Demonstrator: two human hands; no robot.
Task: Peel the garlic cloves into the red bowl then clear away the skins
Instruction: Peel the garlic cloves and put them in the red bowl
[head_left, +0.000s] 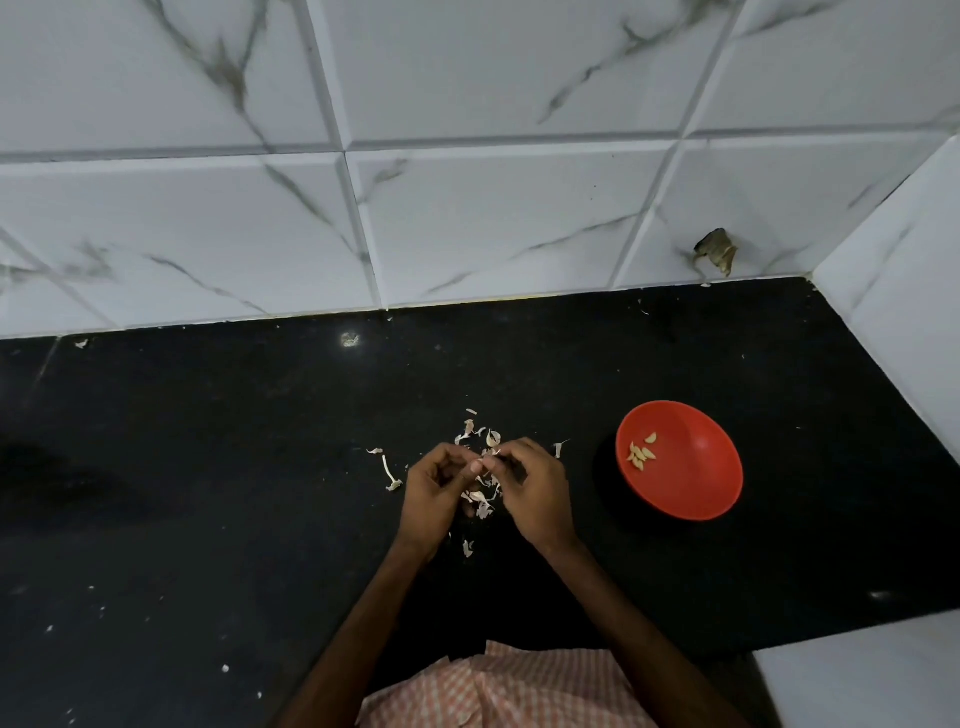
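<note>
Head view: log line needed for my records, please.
left hand, right hand: pinching pale garlic clove; round red bowl: peeled cloves inside; papery skins: on black counter

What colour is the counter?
Black, with pale flecks, on the counter; head view, the only one.

Dim cool light, small glare on counter (349, 340), edges bowed
</note>
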